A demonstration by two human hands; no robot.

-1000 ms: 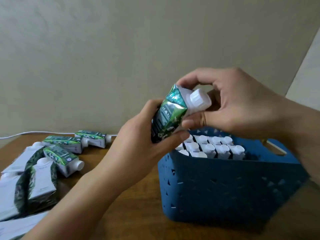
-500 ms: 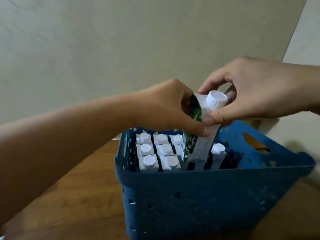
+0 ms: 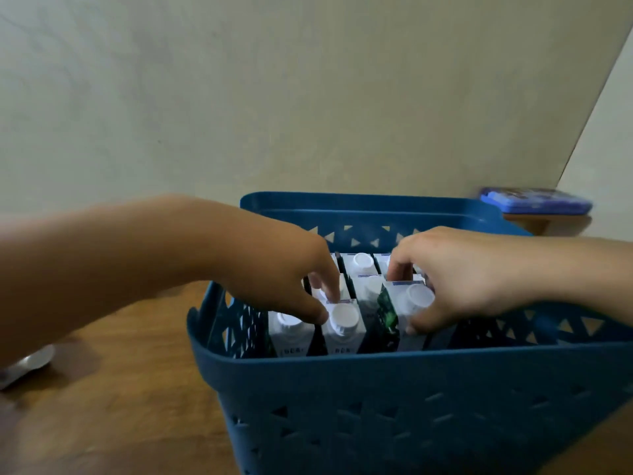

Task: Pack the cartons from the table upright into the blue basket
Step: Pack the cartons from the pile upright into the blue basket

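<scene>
White-capped cartons [image 3: 343,329] stand upright in rows inside blue basket [image 3: 394,389], filling left & middle.

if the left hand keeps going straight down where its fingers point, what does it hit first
Probably the white cap of the front-row carton in the blue basket; the left hand has its fingertips at or just above it. Contact is unclear.

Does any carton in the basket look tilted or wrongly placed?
Nothing stands out. The cartons in the blue basket stand upright, caps up. The right hand holds the newest carton, also upright.
</scene>
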